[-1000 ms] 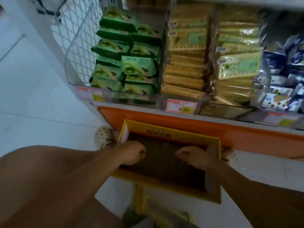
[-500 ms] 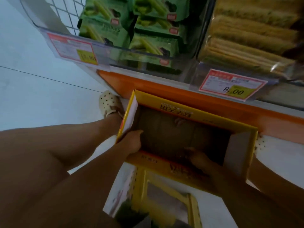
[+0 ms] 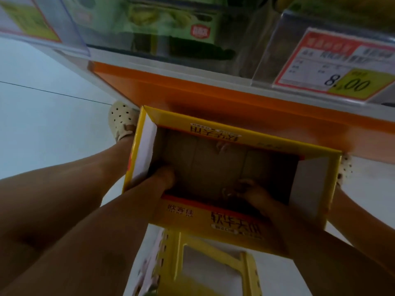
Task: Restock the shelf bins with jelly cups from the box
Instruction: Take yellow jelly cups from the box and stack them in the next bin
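**Head view: both hands in the box, pick step, no cups confirmed**

- Step: fetching from the box (image 3: 235,227). It is yellow, open at the top, and sits low between the person's legs, just in front of the orange shelf base (image 3: 213,92). A yellow stool (image 3: 205,263) is below its near edge.
- Left hand (image 3: 164,178): inside the near-left corner, close to the white inner flap. Fingers are folded downward with the tips hidden, so I cannot tell whether they pinch anything or just brace on the wall.
- Right hand (image 3: 250,191): inside, near the front wall, right of centre. Fingers are curled with the tips down at the box floor. It may be pinching something small there, but the view is too dark and blurred to say.
- Jelly cups: none plainly visible. The box floor looks like bare brown cardboard with seams. 1 pale blob (image 3: 222,146) sits against the far wall; it could be a cup, unclear. My read: the box is nearly empty and these are the last pieces.
- Target: clear bin (image 3: 70,33) fronts are above the orange base. The 1 straight ahead holds green packets (image 3: 171,24), and the price tag (image 3: 342,67) reads 8.00. No jelly bin is in frame.
- Next move calls for:
  1. Closing the fingers on whatever is left.
  2. Lifting clear of the flaps.
  3. Finding the right bin higher up before dropping.
- Risk: a blind grab in the dark corners could miss stragglers.
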The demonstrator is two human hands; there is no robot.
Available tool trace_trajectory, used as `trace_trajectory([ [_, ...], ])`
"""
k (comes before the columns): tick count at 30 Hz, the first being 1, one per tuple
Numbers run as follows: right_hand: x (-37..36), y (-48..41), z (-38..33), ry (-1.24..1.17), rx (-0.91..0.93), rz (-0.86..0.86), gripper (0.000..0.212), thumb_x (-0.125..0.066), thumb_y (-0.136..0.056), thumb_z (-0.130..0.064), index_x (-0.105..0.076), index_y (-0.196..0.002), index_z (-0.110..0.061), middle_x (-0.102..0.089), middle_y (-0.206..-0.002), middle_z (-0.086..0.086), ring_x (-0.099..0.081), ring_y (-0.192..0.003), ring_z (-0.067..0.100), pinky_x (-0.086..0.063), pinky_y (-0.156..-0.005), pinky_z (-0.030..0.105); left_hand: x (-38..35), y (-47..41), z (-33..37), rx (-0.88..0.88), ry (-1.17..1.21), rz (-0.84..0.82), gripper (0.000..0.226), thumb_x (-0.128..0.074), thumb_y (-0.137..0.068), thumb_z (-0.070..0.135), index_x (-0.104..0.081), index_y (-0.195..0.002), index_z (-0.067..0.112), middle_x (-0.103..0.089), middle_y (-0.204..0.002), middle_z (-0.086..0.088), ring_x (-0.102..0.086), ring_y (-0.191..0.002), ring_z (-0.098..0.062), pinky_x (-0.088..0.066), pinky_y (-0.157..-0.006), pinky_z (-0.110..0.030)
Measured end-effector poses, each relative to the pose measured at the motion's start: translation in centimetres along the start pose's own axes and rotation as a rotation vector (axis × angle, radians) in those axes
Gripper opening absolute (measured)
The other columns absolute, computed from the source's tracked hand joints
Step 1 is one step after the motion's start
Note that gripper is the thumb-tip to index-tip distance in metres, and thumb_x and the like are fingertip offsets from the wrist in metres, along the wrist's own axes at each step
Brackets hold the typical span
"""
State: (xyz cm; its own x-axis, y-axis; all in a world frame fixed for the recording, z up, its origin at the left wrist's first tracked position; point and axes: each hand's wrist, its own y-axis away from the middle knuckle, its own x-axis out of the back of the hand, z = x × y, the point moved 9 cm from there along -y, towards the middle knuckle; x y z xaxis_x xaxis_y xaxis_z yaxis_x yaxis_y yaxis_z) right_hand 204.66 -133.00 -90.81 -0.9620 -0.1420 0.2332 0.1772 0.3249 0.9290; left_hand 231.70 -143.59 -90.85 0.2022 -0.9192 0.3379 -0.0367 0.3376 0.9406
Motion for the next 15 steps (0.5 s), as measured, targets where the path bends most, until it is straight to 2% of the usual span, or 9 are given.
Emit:
trace_trajectory([
  [3, -0.4, -0.1, 0.3, -0.033, -0.011, -0.031, 0.056, -0.061, -0.085, 0.01, -0.045, -0.137, -0.004, -0.047, -0.139, 0.017, -0.048, -0.126, 0.033, -0.045, -0.056, 0.009, -0.8, -0.2, 0.4, -0.05, 0.024, -0.035, 0.041, -0.052, -0.097, 0.021, -0.049, -0.136, 0.009, -0.046, -0.141, -0.013, -0.044, -0.128, -0.032, -0.036, -0.109, -0.041],
  [6, -1.1, -0.3, -0.1, -0.062, -0.029, -0.081, 0.059, -0.062, -0.085, 0.011, -0.043, -0.138, -0.005, -0.047, -0.138, 0.015, -0.047, -0.127, 0.032, -0.047, -0.053, 0.009, 0.3, 0.9, 2.1, -0.132, 0.116, 0.012, 0.035, -0.053, -0.096, 0.012, -0.056, -0.13, 0.007, -0.055, -0.135, -0.014, -0.051, -0.124, -0.029, -0.04, -0.103, -0.032],
  [8, -2.0, -0.5, -0.3, -0.075, -0.041, -0.109, 0.057, -0.057, -0.087, 0.015, -0.041, -0.139, -0.001, -0.047, -0.137, 0.02, -0.047, -0.128, 0.035, -0.048, -0.052, 0.01, 0.2, 1.0, 2.6, -0.16, 0.263, -0.051, 0.034, -0.053, -0.096, 0.007, -0.054, -0.131, 0.005, -0.056, -0.132, -0.017, -0.054, -0.12, -0.03, -0.044, -0.097, -0.033],
  [10, -3.1, -0.8, -0.2, -0.076, -0.057, -0.156, 0.054, -0.054, -0.087, 0.017, -0.041, -0.138, 0.002, -0.051, -0.132, 0.023, -0.05, -0.125, 0.037, -0.052, -0.062, 0.014, -0.3, 1.5, 3.0, -0.175, 0.479, -0.157, 0.041, -0.056, -0.093, -0.001, -0.047, -0.133, 0.005, -0.055, -0.129, -0.017, -0.06, -0.107, -0.029, -0.052, -0.083, -0.032],
  [12, -3.7, -1.1, -0.2, 0.008, -0.057, -0.16, 0.048, -0.06, -0.088, 0.006, -0.048, -0.133, -0.003, -0.056, -0.128, 0.015, -0.054, -0.119, 0.029, -0.051, -0.083, 0.026, 0.1, 2.1, 2.9, -0.177, 0.563, -0.167, 0.047, -0.06, -0.09, -0.003, -0.047, -0.133, 0.007, -0.055, -0.122, -0.011, -0.06, -0.089, -0.018, -0.055, -0.065, -0.023],
  [13, -3.8, -1.0, -0.4, 0.039, -0.052, -0.154, 0.042, -0.062, -0.09, -0.001, -0.05, -0.131, -0.006, -0.058, -0.125, 0.011, -0.056, -0.114, 0.026, -0.049, -0.087, 0.03, 0.3, 2.3, 3.0, -0.183, 0.579, -0.156, 0.048, -0.062, -0.089, -0.003, -0.047, -0.133, 0.008, -0.054, -0.119, -0.009, -0.059, -0.086, -0.015, -0.054, -0.064, -0.021],
  [15, -3.8, -1.1, -1.1, -0.022, -0.037, -0.129, 0.037, -0.058, -0.095, -0.009, -0.049, -0.131, -0.005, -0.06, -0.124, 0.015, -0.061, -0.101, 0.026, -0.052, -0.079, 0.03, 0.5, 2.3, 3.2, -0.188, 0.641, -0.151, 0.048, -0.064, -0.087, -0.003, -0.049, -0.13, 0.009, -0.054, -0.112, -0.003, -0.06, -0.085, -0.014, -0.054, -0.068, -0.022],
])
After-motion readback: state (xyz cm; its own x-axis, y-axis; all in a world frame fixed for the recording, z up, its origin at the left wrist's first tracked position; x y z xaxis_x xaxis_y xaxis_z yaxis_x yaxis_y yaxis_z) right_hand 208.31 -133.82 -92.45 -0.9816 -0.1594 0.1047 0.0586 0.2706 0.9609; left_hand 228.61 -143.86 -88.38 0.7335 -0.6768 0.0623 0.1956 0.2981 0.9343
